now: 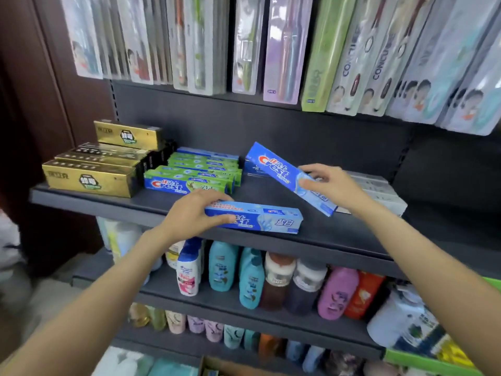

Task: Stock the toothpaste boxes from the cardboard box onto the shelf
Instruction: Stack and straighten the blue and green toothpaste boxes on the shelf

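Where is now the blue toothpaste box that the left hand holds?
In the head view, the left hand grips the blue rectangular cardboard toothpaste box lying flat at the dark shelf's front edge, centre, before the green-and-blue boxes.

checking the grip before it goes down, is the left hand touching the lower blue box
Touching: the head view shows the left hand with fingers wrapped over the end of the lower blue box.

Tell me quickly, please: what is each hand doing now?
Left hand: grips the lower blue toothpaste box at the shelf front.
Right hand: grips the tilted blue toothpaste box.
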{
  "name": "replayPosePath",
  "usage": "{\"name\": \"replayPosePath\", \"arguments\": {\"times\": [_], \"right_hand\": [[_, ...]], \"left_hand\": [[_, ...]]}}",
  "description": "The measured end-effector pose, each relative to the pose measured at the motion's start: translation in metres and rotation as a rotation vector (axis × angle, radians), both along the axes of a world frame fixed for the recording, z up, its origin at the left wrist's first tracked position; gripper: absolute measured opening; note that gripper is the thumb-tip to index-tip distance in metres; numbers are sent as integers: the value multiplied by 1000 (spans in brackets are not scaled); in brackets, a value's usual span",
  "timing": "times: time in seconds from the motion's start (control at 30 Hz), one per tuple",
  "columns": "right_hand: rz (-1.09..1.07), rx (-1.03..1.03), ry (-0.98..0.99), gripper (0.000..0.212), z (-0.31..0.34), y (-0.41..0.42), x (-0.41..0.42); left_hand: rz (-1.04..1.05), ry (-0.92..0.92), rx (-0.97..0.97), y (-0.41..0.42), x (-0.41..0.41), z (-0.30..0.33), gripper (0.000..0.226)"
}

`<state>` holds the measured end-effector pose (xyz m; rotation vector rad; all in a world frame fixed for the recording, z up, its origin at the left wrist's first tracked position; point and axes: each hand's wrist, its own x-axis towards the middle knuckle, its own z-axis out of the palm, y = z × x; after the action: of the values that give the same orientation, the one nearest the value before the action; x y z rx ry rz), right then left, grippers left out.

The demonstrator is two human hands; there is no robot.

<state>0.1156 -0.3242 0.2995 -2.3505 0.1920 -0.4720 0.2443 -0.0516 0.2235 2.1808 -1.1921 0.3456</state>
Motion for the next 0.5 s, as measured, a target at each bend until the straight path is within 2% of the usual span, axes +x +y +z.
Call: {"name": "replayPosePath", "arguments": {"times": [0.13, 0.23, 0.33, 0.4, 0.5], "right_hand": [[98, 27, 42, 32, -3, 7, 19], [154, 57, 86, 28, -12, 13, 27], [189, 10, 106, 26, -20, 23, 31], [181, -25, 119, 27, -26, 31, 34], [151, -60, 102, 30, -34, 43, 40]], "left_hand": [[30, 44, 13, 6, 13, -4, 64], [65, 114, -4, 22, 22, -9, 78], [106, 107, 39, 39, 34, -9, 85], [109, 78, 77, 51, 47, -8, 83], [127, -5, 148, 70, 74, -2, 63]]}}
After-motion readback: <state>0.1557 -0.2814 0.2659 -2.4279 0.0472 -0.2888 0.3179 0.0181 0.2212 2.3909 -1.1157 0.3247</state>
